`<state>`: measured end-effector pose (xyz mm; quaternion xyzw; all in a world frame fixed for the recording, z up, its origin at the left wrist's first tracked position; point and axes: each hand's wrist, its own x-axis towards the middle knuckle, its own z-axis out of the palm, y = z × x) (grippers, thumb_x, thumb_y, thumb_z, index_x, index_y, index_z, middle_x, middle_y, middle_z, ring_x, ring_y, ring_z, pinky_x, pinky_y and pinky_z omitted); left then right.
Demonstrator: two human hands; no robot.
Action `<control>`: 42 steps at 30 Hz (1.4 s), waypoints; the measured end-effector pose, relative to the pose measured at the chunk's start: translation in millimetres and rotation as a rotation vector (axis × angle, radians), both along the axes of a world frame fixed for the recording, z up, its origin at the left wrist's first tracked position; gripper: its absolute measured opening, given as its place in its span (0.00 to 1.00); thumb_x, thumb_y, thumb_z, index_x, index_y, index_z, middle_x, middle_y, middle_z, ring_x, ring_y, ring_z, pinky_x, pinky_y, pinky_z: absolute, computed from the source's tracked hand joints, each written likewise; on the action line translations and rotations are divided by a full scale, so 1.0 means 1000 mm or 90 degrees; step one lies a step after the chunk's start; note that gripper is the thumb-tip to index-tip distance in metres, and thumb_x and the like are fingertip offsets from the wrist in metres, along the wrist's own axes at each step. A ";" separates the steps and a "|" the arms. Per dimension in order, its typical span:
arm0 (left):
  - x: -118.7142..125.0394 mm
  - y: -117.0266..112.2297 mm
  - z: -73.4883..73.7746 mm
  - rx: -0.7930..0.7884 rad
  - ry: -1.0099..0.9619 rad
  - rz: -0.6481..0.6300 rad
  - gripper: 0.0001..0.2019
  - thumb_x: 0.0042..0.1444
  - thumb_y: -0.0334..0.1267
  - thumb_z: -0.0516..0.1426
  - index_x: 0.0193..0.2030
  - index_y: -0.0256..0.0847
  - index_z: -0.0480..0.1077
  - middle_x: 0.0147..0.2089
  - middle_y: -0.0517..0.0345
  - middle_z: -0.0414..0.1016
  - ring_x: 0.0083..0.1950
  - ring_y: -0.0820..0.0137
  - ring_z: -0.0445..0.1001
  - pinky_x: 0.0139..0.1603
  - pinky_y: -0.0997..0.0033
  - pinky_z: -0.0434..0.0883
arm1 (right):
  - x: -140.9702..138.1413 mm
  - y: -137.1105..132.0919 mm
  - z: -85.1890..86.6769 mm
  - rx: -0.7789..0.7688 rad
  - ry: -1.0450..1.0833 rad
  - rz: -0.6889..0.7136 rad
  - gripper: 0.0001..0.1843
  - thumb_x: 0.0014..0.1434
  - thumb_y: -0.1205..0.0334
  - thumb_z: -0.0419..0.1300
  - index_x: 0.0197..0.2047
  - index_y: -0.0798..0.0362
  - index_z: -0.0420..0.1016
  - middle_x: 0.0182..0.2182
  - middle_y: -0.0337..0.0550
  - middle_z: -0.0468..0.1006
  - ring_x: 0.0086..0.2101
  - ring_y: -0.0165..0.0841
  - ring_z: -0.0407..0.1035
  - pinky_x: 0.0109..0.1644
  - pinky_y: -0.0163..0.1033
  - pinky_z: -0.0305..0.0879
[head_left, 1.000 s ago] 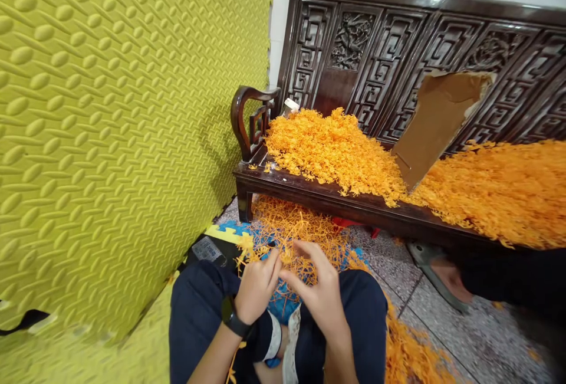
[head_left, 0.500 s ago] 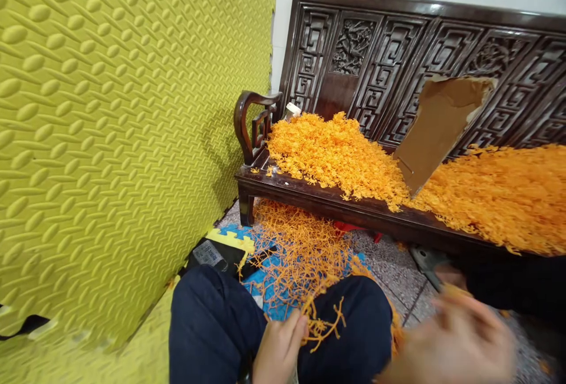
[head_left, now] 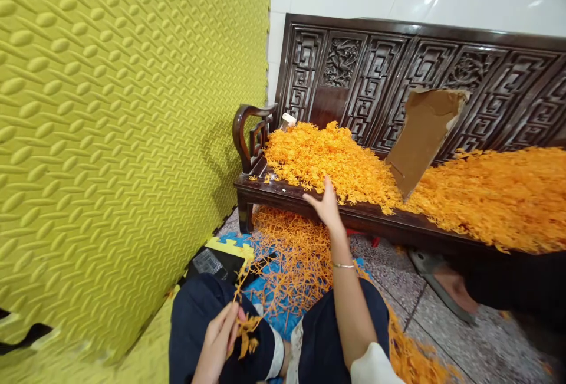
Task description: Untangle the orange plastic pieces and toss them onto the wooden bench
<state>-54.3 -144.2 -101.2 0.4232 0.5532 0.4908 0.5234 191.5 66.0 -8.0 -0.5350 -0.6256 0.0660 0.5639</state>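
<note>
Sprigs of thin orange plastic, likely light, springy and tangle-prone, sit pinched in the left hand over the lap; the right hand, fingers spread, touches the sprig heap on the carved settee. A stem pinch suits.

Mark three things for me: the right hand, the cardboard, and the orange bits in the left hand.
right hand (head_left: 328,205): head view, back of the hand.
cardboard (head_left: 420,133): head view, middle of its brown face.
orange bits (head_left: 246,334): head view, middle of the held clump.
</note>
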 end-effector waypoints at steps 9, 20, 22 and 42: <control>0.002 0.073 0.126 0.237 -0.526 0.007 0.17 0.63 0.40 0.47 0.23 0.39 0.64 0.08 0.73 0.44 0.10 0.79 0.39 0.12 0.82 0.49 | -0.035 -0.068 -0.083 -0.227 0.131 0.179 0.25 0.52 0.44 0.59 0.39 0.58 0.77 0.41 0.55 0.78 0.43 0.43 0.72 0.49 0.49 0.68; 0.012 0.091 0.167 0.298 -0.747 -0.016 0.26 0.68 0.38 0.31 0.23 0.40 0.60 0.12 0.73 0.33 0.10 0.78 0.33 0.09 0.79 0.42 | -0.035 -0.134 -0.023 -0.147 0.453 0.323 0.21 0.60 0.48 0.53 0.49 0.53 0.71 0.44 0.50 0.76 0.43 0.38 0.72 0.48 0.43 0.68; 0.015 0.092 0.162 0.303 -0.779 -0.019 0.26 0.68 0.37 0.31 0.23 0.40 0.59 0.13 0.73 0.31 0.10 0.78 0.32 0.09 0.79 0.42 | -0.042 -0.139 -0.014 -0.157 0.485 0.378 0.24 0.59 0.47 0.55 0.54 0.51 0.66 0.46 0.51 0.74 0.42 0.38 0.72 0.46 0.43 0.68; 0.027 0.038 0.075 -0.164 -0.760 0.045 0.23 0.66 0.27 0.36 0.23 0.37 0.62 0.12 0.73 0.35 0.08 0.81 0.39 0.11 0.80 0.44 | -0.022 -0.144 -0.029 0.047 0.488 -0.049 0.10 0.46 0.60 0.67 0.31 0.57 0.75 0.27 0.42 0.74 0.24 0.29 0.67 0.27 0.35 0.63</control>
